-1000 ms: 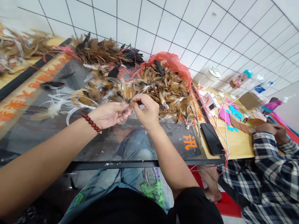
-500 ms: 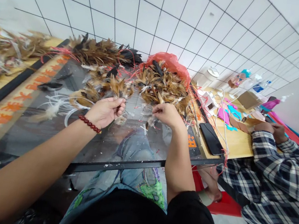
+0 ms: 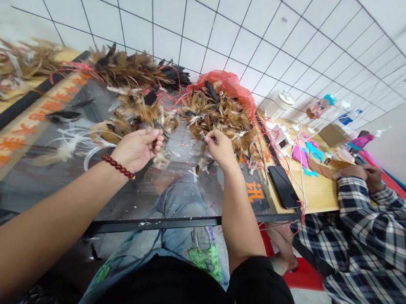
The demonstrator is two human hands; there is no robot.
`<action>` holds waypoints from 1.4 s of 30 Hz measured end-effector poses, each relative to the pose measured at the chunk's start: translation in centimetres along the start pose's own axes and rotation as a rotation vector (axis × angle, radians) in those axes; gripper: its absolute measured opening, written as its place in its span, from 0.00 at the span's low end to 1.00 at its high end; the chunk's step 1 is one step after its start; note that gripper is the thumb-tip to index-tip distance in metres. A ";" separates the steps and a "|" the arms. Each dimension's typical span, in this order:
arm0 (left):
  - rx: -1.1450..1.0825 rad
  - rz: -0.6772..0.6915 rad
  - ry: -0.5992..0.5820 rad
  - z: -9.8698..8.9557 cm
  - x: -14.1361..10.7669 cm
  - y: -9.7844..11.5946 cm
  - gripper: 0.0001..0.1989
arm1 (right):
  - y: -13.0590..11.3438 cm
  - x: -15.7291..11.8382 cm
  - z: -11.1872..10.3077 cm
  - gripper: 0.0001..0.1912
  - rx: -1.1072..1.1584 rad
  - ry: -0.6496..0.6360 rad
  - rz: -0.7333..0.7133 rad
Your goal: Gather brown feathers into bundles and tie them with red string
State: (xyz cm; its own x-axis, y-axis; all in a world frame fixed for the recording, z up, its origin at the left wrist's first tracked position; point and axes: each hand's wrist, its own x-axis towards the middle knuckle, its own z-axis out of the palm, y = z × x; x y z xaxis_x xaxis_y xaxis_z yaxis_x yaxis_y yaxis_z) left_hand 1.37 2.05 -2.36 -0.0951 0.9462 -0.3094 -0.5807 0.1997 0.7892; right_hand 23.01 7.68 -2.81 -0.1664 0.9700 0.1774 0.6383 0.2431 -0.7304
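Observation:
My left hand point(image 3: 137, 149), with a dark red bead bracelet point(image 3: 118, 166) on its wrist, is closed, palm partly up, above the glass tabletop. Its curled fingers hide what they hold, if anything. Brown feathers point(image 3: 149, 112) lie just beyond it. My right hand point(image 3: 221, 149) pinches what looks like a small feather point(image 3: 203, 135) at the near edge of a brown feather pile point(image 3: 220, 116). The pile spills from a red plastic bag point(image 3: 233, 84). White stripped quills point(image 3: 78, 139) lie left of my left hand.
A long brown feather bundle point(image 3: 123, 68) lies along the wall. A black phone point(image 3: 285, 186) and white cables lie at the right edge of the glass. Beyond them are a white lidded container point(image 3: 281, 105) and coloured cut pieces point(image 3: 310, 152). A co-worker in a plaid shirt point(image 3: 375, 217) sits at right.
My right hand has moved slightly away from me, up to the feather pile's edge. My left hand stays closed in about the same place. The view has shifted a little.

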 end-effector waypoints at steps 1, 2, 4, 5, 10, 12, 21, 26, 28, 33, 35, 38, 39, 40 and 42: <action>-0.002 -0.002 -0.007 0.0 0.0 0.0 0.11 | -0.1 0.1 0.0 0.03 0.181 -0.031 0.035; -0.004 -0.004 -0.015 0.0 -0.1 0.0 0.10 | -0.3 0.1 0.1 0.02 0.346 -0.077 0.068; -0.007 -0.006 -0.023 0.1 -0.1 0.0 0.10 | -0.7 -0.1 0.2 0.05 0.585 -0.159 0.104; -0.008 -0.004 -0.023 0.1 -0.2 0.1 0.10 | -0.9 -0.1 0.3 0.08 0.655 -0.181 0.107; -0.001 0.005 -0.013 -0.1 -0.1 0.1 0.06 | -0.8 0.0 0.7 0.10 0.687 -0.174 0.114; 0.010 0.005 -0.019 -0.1 0.0 -0.1 0.06 | -0.6 0.2 1.1 0.08 0.578 -0.064 0.089; 0.343 -0.080 -0.275 0.1 -0.7 -0.9 0.10 | -2.5 -1.2 4.1 0.20 0.577 -0.481 -0.093; 0.419 -0.147 -0.386 -0.3 -0.7 -1.1 0.08 | -3.2 -1.9 3.7 0.24 0.748 -0.503 -0.036; 0.435 -0.173 -0.425 -0.4 -0.7 -1.2 0.06 | -3.2 -2.0 3.4 0.24 0.782 -0.491 -0.033; 0.420 -0.228 -0.476 -0.6 -0.7 -1.2 0.05 | -3.1 -1.7 3.5 0.24 0.711 -0.473 -0.067; 0.452 -0.208 -0.478 -0.6 -0.6 -1.3 0.06 | -2.9 -1.6 3.7 0.23 0.679 -0.448 -0.056; 0.588 -0.027 -0.411 -0.6 -0.2 -2.0 0.07 | -2.8 -1.3 4.1 0.23 0.645 -0.376 -0.037; 0.645 0.048 -0.378 -0.6 -0.1 -2.2 0.07 | -2.8 -1.3 4.2 0.22 0.641 -0.351 -0.034; 0.702 0.113 -0.340 -0.7 0.1 -2.5 0.08 | -2.8 -1.3 4.2 0.22 0.636 -0.334 -0.031; 0.808 0.211 -0.282 -0.8 0.3 -2.8 0.08 | -2.9 -1.3 4.3 0.21 0.630 -0.315 -0.019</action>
State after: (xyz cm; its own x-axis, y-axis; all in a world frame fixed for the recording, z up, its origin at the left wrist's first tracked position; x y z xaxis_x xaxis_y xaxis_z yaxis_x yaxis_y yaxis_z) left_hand 2.29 1.60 -5.06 0.1291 0.9900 -0.0570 0.1866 0.0322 0.9819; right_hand 18.14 5.67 -3.73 -0.4441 0.8937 0.0639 0.0918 0.1164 -0.9890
